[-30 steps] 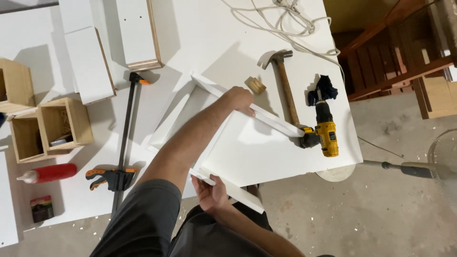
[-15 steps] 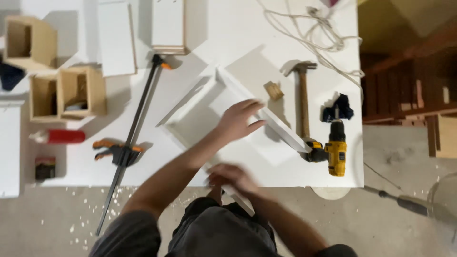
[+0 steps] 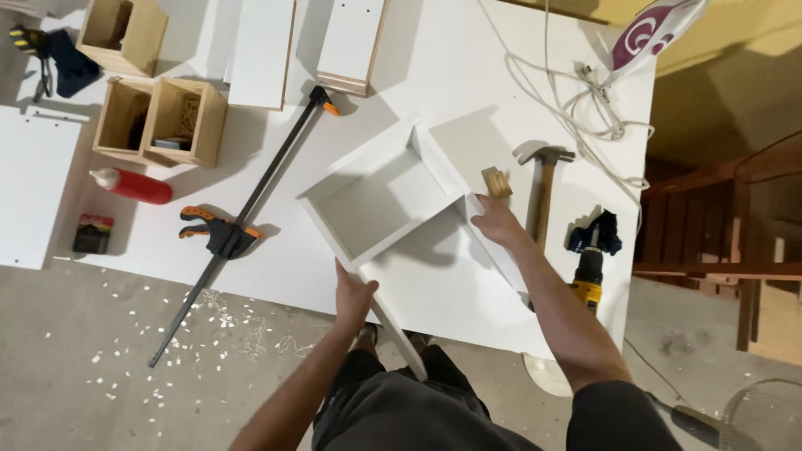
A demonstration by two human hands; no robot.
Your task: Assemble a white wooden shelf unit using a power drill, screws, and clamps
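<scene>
A white box frame of flat panels (image 3: 376,200) lies on the white worktable (image 3: 443,75), one long side panel sticking out past the near edge. My left hand (image 3: 352,294) grips the near corner of the frame at the table edge. Fingers of my right hand (image 3: 494,221) press on the frame's right side panel, close to a small wooden block (image 3: 496,182). Both forearms reach up from the bottom of the view.
A hammer (image 3: 547,179) and a yellow cordless drill (image 3: 590,276) lie right of the frame. A long bar clamp (image 3: 238,225) lies to the left, with a red bottle (image 3: 132,185), wooden boxes (image 3: 159,121) and white panels (image 3: 261,50) beyond. A white cord (image 3: 585,108) and an iron (image 3: 652,29) sit at back right.
My left hand has moved from near my body onto the frame's near corner. My right hand has shifted onto the right side panel. The view has swung, so the frame sits squarer on the table.
</scene>
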